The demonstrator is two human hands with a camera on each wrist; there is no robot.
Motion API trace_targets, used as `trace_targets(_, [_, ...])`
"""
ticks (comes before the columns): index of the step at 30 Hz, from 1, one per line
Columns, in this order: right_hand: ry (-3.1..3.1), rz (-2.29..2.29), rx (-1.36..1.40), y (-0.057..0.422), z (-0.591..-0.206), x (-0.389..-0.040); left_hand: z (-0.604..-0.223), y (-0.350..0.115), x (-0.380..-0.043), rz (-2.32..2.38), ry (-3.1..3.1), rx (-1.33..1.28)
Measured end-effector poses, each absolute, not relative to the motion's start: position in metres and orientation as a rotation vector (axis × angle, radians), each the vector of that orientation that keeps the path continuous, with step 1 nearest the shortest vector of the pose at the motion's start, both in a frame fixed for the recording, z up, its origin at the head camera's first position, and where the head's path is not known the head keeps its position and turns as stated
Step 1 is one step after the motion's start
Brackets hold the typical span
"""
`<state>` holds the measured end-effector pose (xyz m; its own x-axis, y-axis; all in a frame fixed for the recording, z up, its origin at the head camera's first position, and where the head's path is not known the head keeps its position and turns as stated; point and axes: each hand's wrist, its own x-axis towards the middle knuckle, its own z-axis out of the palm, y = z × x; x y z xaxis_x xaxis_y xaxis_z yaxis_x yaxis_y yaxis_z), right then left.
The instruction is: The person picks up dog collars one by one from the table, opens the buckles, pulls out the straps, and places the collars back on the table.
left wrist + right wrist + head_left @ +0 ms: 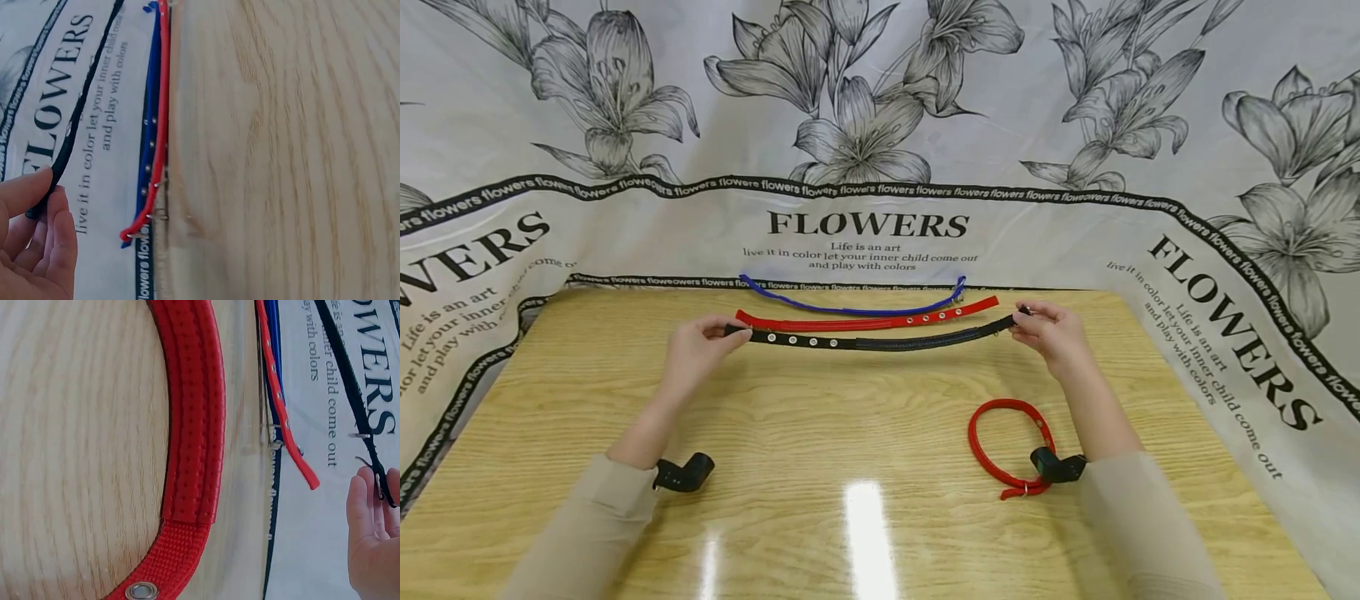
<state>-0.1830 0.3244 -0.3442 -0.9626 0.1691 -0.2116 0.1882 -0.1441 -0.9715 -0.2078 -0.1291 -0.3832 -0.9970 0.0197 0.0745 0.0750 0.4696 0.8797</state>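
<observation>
A black collar (917, 342) with metal eyelets is stretched between both hands, sagging slightly in the middle. My left hand (696, 354) pinches its eyelet end between thumb and fingers; that tip (59, 169) also shows in the left wrist view. At the other end, my right hand (1052, 337) grips the strap by the metal buckle (379, 486). Just beyond it, a red collar (820, 325) with eyelets lies stretched out lengthwise. Behind that one runs a blue collar (850, 312), both its ends curving upward.
Another red collar (973, 435), looped into a ring, lies on the wooden table (790, 433) near my right forearm. A white cloth printed with flowers (865, 142) stands as a wall along the back and sides. Small black cameras (685, 473) sit at both wrists.
</observation>
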Motion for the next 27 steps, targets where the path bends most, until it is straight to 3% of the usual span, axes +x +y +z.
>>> trace_targets(8, [1.869,-2.307,0.532,0.329,-0.353,-0.197,-0.394,-0.135,-0.223,-1.617,-2.715,-0.042])
trace_targets(18, [2.356,-1.829,0.542,0.324,-0.381,-0.221,-0.423,-0.132,-0.243,-1.582,-2.699,0.070])
trace_targets(27, [2.440,-1.712,0.645,0.319,-0.385,-0.229,-0.430,-0.134,-0.249,-1.780,-2.636,0.147])
